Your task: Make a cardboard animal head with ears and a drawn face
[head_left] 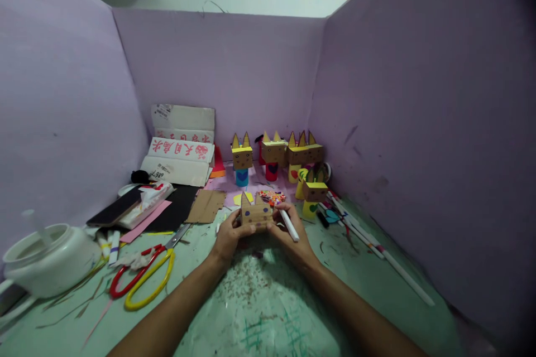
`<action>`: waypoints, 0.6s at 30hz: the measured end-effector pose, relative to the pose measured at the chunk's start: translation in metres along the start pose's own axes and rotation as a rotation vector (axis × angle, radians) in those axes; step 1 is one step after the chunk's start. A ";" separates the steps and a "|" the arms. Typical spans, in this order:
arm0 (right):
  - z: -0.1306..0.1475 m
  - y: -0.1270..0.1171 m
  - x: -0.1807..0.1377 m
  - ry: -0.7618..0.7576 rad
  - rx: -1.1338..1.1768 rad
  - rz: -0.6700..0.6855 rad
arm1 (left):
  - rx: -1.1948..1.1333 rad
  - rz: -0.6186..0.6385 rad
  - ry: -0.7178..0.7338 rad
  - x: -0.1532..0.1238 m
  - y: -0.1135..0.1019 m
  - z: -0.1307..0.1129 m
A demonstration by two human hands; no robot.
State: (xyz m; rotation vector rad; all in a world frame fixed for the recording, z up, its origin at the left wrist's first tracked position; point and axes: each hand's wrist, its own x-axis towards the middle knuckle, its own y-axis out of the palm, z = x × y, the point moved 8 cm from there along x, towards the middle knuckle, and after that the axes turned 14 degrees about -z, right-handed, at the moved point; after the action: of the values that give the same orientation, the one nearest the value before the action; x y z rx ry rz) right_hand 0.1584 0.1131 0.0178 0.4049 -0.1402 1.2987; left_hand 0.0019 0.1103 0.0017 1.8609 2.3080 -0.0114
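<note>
Between my two hands, just above the table, is a small cardboard animal head [256, 215] with two pointed ears and dark dots drawn on its front. My left hand [229, 237] grips its left side, fingers closed around the edge. At its right lower corner, my right hand [292, 237] also holds on, and a white marker pen [288, 225] rests in that same hand, slanting down to the right. Just behind the head lie a yellow paper piece [243, 199] and a colourful patterned packet [271, 196].
Several finished-looking cardboard animal figures [242, 159] stand at the back. Scissors [154, 268] with red and yellow handles and a white teapot [54, 259] are at left. Cardboard sheets [180, 164] lean behind black paper. Long white sticks [402, 273] lie along the right wall [410, 139].
</note>
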 end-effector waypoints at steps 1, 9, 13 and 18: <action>0.002 -0.002 0.001 -0.008 -0.002 -0.006 | 0.000 0.002 -0.002 0.001 0.000 0.001; 0.026 -0.038 0.013 -0.038 -0.051 -0.265 | -0.166 -0.085 0.066 0.001 -0.016 -0.009; 0.026 -0.033 0.011 -0.052 -0.099 -0.207 | -0.367 -0.220 0.286 -0.005 -0.051 -0.053; 0.018 -0.026 0.007 -0.003 -0.084 -0.130 | -0.388 -0.330 0.264 0.001 -0.079 -0.070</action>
State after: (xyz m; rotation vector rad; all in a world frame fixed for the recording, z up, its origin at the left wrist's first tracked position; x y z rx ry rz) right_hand 0.1872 0.1075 0.0318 0.3383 -0.1679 1.1599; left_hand -0.0845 0.1018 0.0618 1.3488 2.5322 0.6248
